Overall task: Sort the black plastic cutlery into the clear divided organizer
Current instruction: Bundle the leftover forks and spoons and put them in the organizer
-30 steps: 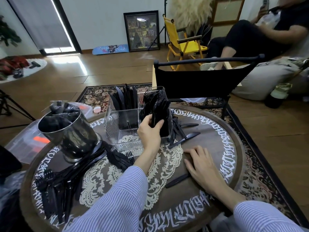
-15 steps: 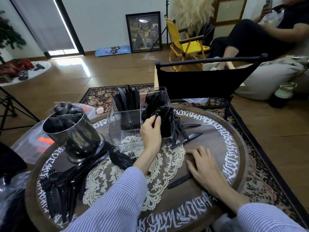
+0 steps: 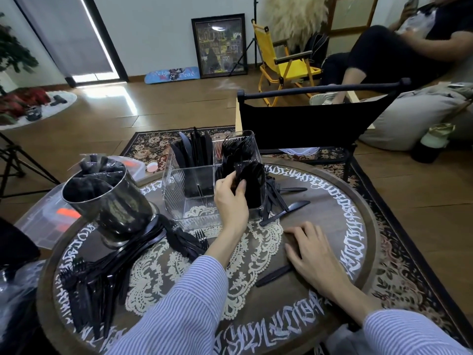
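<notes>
Black plastic cutlery (image 3: 84,285) lies loose in a heap well to the left of the left forearm, with a knife (image 3: 272,275) partly under the right hand (image 3: 311,254). That hand lies flat on the round table (image 3: 358,226), fingers spread, holding nothing, as it did 1 second ago. Past it, another knife (image 3: 285,213) rests between the 2 hands. The left hand (image 3: 230,201) has changed: its fingers, earlier curled round a bundle, now pinch the tops of the handles (image 3: 240,172) standing in the near right compartment of the clear divided organizer (image 3: 189,196), thumb raised. I judge the bundle is seated and being straightened. Beyond its fingertips, the far compartments hold knives (image 3: 189,152) and more cutlery. Left of the organizer stands a metal cup (image 3: 110,201) with more pieces. Much remains unsorted.
</notes>
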